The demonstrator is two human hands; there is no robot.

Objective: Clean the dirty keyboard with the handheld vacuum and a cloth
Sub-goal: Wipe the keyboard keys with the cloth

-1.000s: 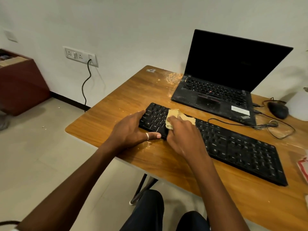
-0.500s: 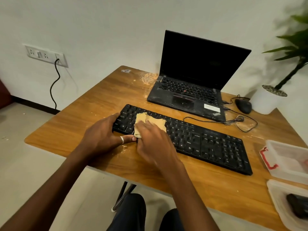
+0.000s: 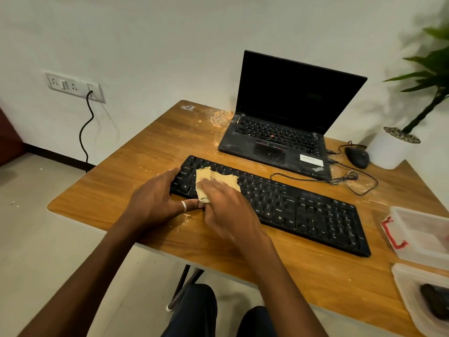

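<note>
A long black keyboard [image 3: 291, 205] lies slanted across the wooden desk [image 3: 121, 186]. My left hand [image 3: 158, 200] clamps its left end, thumb along the front edge and fingers over the top. My right hand [image 3: 226, 205] presses a crumpled tan cloth [image 3: 216, 180] onto the keys at the left part of the keyboard. Pale crumbs lie on the desk just in front of the keyboard, below my hands. A dark object lies in a plastic tub [image 3: 408, 297] at the lower right; I cannot tell what it is.
A dusty open laptop [image 3: 279, 132] stands behind the keyboard, with crumbs scattered at its left. A black mouse [image 3: 357, 156] and its tangled cable sit to the right, near a white plant pot [image 3: 388, 152]. Another clear tub [image 3: 422, 229] with a red clip rests at the right edge.
My view has swung to the right, bringing the plant and the tubs into sight. My right hand with the cloth has shifted slightly over the left keys; my left hand keeps its hold.
</note>
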